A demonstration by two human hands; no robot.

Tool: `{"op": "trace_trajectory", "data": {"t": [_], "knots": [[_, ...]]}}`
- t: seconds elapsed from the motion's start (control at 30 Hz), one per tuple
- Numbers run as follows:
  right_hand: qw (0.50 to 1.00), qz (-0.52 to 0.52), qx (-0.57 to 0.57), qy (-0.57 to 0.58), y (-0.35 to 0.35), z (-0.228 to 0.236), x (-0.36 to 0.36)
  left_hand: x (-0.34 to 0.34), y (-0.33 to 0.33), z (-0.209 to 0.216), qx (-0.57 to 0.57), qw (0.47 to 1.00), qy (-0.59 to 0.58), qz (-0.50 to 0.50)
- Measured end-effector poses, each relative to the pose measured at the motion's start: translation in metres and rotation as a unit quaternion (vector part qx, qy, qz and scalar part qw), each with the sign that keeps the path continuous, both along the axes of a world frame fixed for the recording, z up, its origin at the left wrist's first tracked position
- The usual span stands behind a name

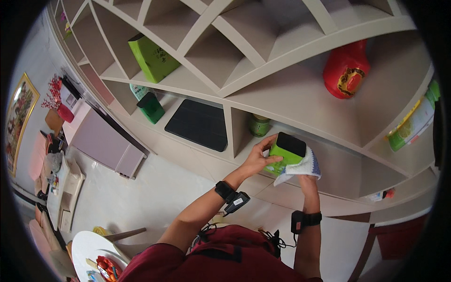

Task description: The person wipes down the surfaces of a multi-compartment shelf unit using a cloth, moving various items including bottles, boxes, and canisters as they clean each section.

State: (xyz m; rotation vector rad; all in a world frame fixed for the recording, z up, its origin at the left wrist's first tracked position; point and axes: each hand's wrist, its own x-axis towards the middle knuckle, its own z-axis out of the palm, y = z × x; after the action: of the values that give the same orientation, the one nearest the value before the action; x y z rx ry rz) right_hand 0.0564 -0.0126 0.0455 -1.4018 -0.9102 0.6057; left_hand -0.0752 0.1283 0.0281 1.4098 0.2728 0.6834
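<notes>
Green box (pixel 284 156), between hands (pixel 257 157), cloth (pixel 307 164) touching it

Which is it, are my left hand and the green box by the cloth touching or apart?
Touching. In the head view, the left hand lays its thumb across the green box.

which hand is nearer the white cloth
Right: the right hand is partly covered by the cloth; the left hand is left of it, gripping the green box.
</notes>
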Motion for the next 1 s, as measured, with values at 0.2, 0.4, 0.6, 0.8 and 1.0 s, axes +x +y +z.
{"op": "trace_trajectory", "data": {"t": [0.2,0.4,0.6,0.8,1.0], "knots": [[0.939,-0.121,-0.03,-0.321,0.056,-0.038,0.039,0.025,0.001,-0.015,0.059,0.975,0.103,0.186],[0.95,-0.117,-0.044,-0.286,0.084,-0.07,0.059,0.036,0.011,-0.039,0.019,0.961,0.089,0.262],[0.938,-0.173,0.044,-0.298,0.101,-0.097,0.064,0.049,0.033,-0.063,-0.024,0.973,0.087,0.213],[0.852,-0.226,-0.059,-0.469,0.11,-0.088,0.053,0.049,0.039,-0.081,0.019,0.971,0.038,0.236],[0.737,-0.231,-0.121,-0.623,0.092,-0.075,0.073,0.05,0.019,-0.058,-0.065,0.981,0.077,0.167]]}}
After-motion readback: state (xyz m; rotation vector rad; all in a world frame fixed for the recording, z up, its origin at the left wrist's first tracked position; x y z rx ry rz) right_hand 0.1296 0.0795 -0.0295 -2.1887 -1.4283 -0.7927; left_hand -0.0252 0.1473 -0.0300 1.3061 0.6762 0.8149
